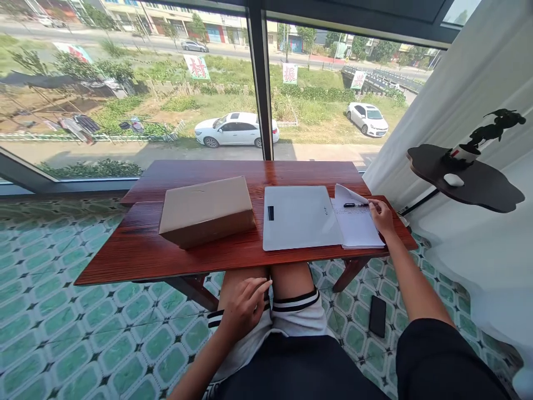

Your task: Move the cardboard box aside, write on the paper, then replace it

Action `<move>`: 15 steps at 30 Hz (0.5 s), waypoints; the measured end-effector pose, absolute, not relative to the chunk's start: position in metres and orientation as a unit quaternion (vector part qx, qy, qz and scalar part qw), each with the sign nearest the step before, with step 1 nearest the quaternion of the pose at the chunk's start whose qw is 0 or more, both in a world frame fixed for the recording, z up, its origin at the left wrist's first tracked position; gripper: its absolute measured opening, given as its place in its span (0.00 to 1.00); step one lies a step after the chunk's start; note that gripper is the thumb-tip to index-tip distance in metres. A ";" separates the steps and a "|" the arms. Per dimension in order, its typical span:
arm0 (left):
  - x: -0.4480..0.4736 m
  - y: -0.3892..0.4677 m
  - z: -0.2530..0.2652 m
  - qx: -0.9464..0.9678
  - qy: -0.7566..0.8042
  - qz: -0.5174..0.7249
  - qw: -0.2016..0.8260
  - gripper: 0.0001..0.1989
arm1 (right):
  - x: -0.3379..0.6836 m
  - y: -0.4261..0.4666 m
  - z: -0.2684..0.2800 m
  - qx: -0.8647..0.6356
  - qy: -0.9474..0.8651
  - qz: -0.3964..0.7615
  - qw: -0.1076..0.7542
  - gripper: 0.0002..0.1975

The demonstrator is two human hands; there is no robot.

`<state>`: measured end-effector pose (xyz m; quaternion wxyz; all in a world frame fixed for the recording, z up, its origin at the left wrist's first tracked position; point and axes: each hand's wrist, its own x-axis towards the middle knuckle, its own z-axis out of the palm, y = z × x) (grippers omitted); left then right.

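My right hand (pixel 380 218) is at the right of the desk, fingertips closed at the right end of a black pen (pixel 355 205). The pen lies level across an open notebook (pixel 358 232) with lines of writing on its page. Close to the same fingertips, a page (pixel 348 194) curls up along the notebook's far edge; whether they also touch it I cannot tell. My left hand (pixel 246 304) hovers over or rests on my left thigh, fingers loosely bent and apart, holding nothing. Left of the notebook lies a closed silver laptop (pixel 297 222), touching or overlapping its edge.
A closed brown cardboard box (pixel 208 208) stands on the left of the red wooden desk (pixel 137 244). A black phone (pixel 377 316) lies on the tiled floor at the right. A dark side table (pixel 491 186) bears a figurine (pixel 495 130) beside the white curtain (pixel 458 89). Large windows lie beyond.
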<state>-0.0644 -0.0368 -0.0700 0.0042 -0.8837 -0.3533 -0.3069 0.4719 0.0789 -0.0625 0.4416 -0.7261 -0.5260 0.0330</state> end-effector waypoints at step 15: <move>-0.094 -0.044 -0.063 -0.857 -0.389 -0.338 0.001 0.20 | 0.481 0.079 -0.058 -0.746 -0.495 0.075 0.439 0.28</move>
